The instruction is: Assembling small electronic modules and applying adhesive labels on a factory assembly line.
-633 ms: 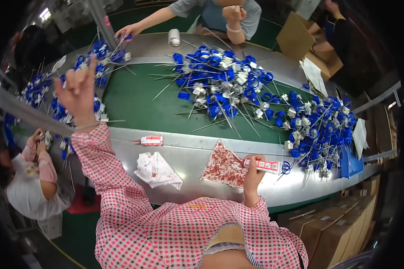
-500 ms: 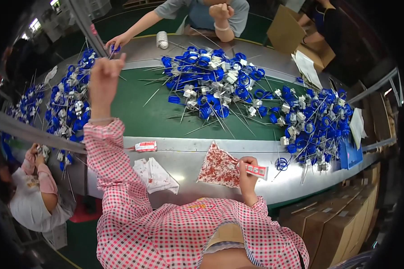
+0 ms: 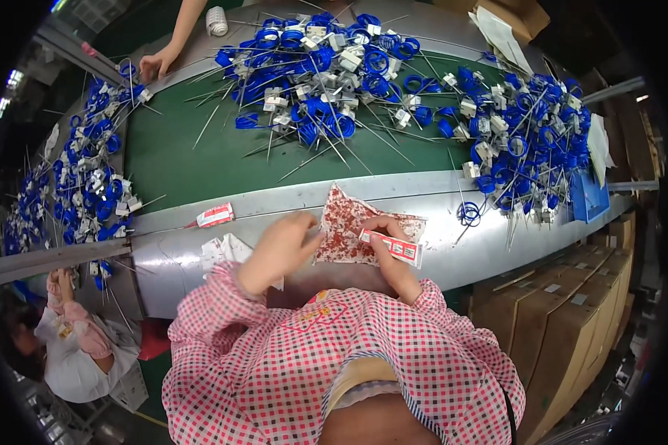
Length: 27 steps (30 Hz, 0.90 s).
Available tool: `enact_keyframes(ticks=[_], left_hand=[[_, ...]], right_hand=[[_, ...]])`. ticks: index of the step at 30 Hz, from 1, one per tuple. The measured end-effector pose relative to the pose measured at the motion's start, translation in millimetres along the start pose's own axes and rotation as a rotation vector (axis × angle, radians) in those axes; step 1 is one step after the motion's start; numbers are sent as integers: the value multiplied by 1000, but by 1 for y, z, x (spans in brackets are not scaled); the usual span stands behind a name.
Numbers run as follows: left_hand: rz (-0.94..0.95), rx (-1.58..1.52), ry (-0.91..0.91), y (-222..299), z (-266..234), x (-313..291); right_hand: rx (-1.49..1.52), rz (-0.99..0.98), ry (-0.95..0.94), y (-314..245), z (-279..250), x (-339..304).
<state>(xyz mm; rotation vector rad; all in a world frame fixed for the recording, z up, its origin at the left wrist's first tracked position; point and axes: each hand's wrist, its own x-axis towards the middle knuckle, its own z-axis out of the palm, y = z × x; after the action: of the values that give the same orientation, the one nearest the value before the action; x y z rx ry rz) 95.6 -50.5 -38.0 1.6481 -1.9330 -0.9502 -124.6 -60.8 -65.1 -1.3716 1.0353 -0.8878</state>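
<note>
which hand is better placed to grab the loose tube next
Likely the left hand: it looks empty and is nearer the loose tube, while the right hand grips another tube.

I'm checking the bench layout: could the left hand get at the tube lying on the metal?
Probably yes: the left hand seems to hold nothing, the tube lies just beyond it to the left, and no object shows between them. The white cloth lies nearer the body.

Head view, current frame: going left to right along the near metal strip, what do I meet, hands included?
Lying red-and-white tube, left hand, right hand gripping another tube, loose blue coil, blue bin.
</note>
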Motion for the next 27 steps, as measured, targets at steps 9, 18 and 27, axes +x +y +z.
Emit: enact_keyframes(ticks=[9,18,27], left_hand=[[-15,32,310,-11,69,-25],[-14,-898,183,-16,82,-17],[-95,-836,283,-13,84,-12]], right_hand=[[128,173,-5,21,28,-4],[605,358,113,36,19,8],[904,413,104,33,14,10]])
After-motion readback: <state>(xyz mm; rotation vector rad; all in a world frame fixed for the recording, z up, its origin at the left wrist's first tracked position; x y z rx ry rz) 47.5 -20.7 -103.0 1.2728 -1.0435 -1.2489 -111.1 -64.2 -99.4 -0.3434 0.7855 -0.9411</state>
